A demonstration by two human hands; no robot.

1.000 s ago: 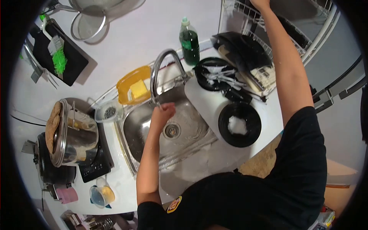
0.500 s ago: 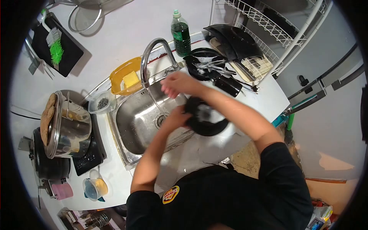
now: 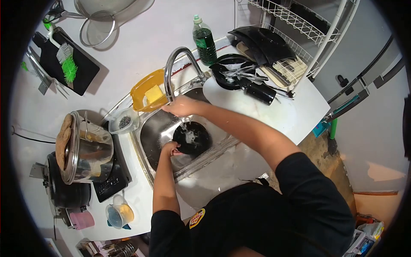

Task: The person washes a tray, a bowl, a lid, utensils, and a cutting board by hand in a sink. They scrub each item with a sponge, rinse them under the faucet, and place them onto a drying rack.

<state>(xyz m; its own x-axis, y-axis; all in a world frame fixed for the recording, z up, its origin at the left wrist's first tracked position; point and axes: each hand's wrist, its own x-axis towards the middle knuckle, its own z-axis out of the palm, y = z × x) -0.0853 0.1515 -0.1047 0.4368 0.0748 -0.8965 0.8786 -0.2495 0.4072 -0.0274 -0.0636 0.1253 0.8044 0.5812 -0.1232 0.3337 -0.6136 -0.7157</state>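
Observation:
A round black bowl or plate (image 3: 192, 138) with white suds is held low in the steel sink (image 3: 155, 132). My left hand (image 3: 172, 148) grips its left edge, fingers closed on the rim. Just under the mouth of the curved faucet (image 3: 170, 73) is my right hand (image 3: 179, 106); its fingers are partly hidden and blurred, so whether it holds anything is unclear. Water falls onto the black dish below it. Behind the sink, the orange basin (image 3: 138, 95) holds a yellow sponge (image 3: 154, 93).
Soapy black dishes (image 3: 223, 70) and utensils lie right of the sink, near a green bottle (image 3: 204, 43) and a white wire rack (image 3: 319, 38). A clear tub (image 3: 115, 125) and a large steel pot (image 3: 96, 150) stand on the left.
The black dish has moved left from the counter's edge into the sink, with my left hand on its rim. My right hand has moved left and down to the faucet's mouth.

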